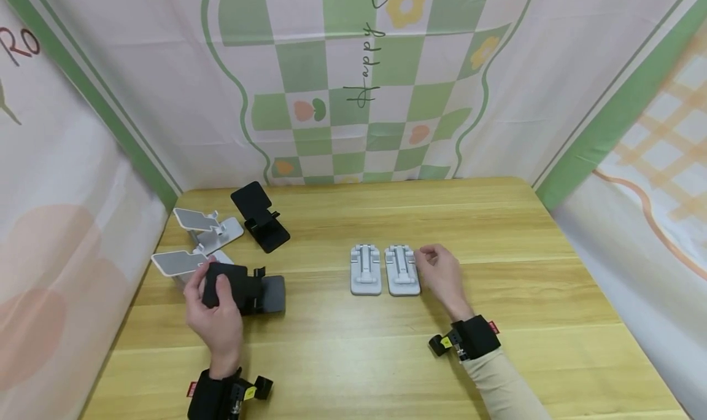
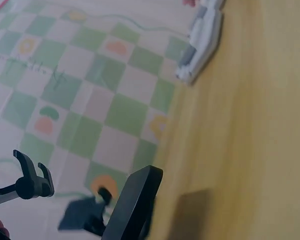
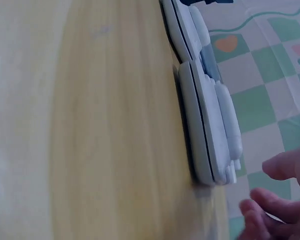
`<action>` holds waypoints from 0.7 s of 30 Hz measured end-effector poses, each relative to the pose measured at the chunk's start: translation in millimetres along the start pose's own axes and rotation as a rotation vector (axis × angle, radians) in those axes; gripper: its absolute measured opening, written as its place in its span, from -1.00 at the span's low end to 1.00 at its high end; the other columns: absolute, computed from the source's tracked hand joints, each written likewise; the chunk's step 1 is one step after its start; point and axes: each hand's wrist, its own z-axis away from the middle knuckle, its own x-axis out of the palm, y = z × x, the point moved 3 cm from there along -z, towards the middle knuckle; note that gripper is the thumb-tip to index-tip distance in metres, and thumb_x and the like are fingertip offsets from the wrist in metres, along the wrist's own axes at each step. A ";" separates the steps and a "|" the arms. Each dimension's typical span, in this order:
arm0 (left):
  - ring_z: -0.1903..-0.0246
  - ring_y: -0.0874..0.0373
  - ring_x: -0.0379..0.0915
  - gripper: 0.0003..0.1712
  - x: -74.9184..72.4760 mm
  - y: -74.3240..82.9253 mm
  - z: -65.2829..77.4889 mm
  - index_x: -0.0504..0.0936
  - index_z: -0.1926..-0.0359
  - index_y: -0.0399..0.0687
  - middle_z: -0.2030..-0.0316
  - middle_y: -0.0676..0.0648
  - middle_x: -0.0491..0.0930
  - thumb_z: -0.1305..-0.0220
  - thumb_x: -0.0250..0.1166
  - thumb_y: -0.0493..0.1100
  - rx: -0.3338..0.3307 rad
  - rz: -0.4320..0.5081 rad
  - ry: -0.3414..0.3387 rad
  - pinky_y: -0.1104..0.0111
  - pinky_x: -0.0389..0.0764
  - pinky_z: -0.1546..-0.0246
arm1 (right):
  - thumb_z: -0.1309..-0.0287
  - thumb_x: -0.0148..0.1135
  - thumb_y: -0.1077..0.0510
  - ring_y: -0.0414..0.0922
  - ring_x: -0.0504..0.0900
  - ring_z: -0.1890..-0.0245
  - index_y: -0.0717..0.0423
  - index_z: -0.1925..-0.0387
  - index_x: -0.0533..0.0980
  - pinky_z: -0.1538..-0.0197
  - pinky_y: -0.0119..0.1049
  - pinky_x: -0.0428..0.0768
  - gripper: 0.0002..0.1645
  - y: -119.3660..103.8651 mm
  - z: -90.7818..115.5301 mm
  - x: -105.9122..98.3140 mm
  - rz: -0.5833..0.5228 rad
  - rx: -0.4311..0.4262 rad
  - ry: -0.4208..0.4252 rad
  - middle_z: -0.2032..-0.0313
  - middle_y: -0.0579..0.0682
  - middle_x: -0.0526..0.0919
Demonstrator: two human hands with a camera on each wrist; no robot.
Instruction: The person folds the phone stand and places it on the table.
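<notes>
Phone stands (image 1: 177,262) crowd the left hand (image 1: 217,328) gripping a black stand (image 1: 233,285); the right hand (image 1: 444,277), fingers parted, lies beside folded stands (image 1: 402,274).

Pale grey-white folded phone stands (image 1: 366,279), black open phone stands (image 1: 237,280), white open phone stands (image 1: 221,237) with grey plates (image 1: 196,220), yellow-brown wood-grain table (image 1: 525,254), white curtain (image 1: 149,70) with green-and-white checks (image 1: 301,67), black wrist straps (image 1: 479,337), beige sleeve (image 1: 505,377)

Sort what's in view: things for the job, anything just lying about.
Probably for the job:
black rectangular folding stand in left hand
two oblong folded white stands near right hand
two opened white stands
opened black stand

Likely incidental:
green-and-white checked cloth
black wrist cameras
</notes>
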 end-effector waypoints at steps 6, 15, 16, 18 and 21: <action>-0.18 0.04 0.61 -0.67 28.7 9.1 -8.7 0.53 -0.17 -0.47 -0.15 -0.30 0.65 -0.44 0.17 -0.46 0.019 0.099 -0.147 0.46 0.59 -0.17 | -0.44 0.24 0.11 0.12 0.49 0.11 0.35 -0.07 0.58 0.09 -0.12 0.42 -0.62 -24.7 3.2 8.0 -0.017 -0.177 0.106 0.01 0.25 0.59; -0.25 0.13 0.53 -0.68 77.6 17.9 -25.6 0.55 -0.18 -0.38 -0.16 -0.28 0.65 -0.46 0.17 -0.44 0.041 0.139 -0.346 0.44 0.48 -0.28 | -0.39 0.29 0.19 0.03 0.54 0.16 0.34 -0.02 0.60 0.18 -0.27 0.47 -0.70 -49.4 11.7 36.1 -0.111 -0.313 0.071 0.10 0.18 0.61; -0.24 0.13 0.54 -0.68 82.9 19.5 -27.7 0.55 -0.19 -0.37 -0.16 -0.29 0.65 -0.46 0.17 -0.42 0.042 0.148 -0.373 0.45 0.50 -0.25 | -0.39 0.29 0.19 0.03 0.55 0.16 0.34 -0.02 0.61 0.19 -0.29 0.48 -0.70 -51.5 12.2 38.5 -0.118 -0.322 0.063 0.11 0.18 0.61; -0.21 0.14 0.56 -0.67 93.0 22.7 -31.5 0.54 -0.20 -0.37 -0.18 -0.30 0.64 -0.47 0.17 -0.41 0.035 0.174 -0.423 0.47 0.54 -0.20 | -0.40 0.28 0.20 0.01 0.57 0.17 0.32 -0.01 0.61 0.20 -0.34 0.50 -0.73 -55.6 12.8 42.6 -0.134 -0.332 0.044 0.11 0.17 0.62; -0.17 0.13 0.59 -0.66 107.1 27.0 -35.2 0.53 -0.22 -0.37 -0.18 -0.28 0.64 -0.47 0.18 -0.41 0.016 0.227 -0.494 0.49 0.60 -0.12 | -0.41 0.27 0.21 0.00 0.59 0.17 0.34 -0.04 0.60 0.19 -0.40 0.54 -0.71 -61.8 12.7 47.7 -0.180 -0.321 -0.008 0.10 0.17 0.62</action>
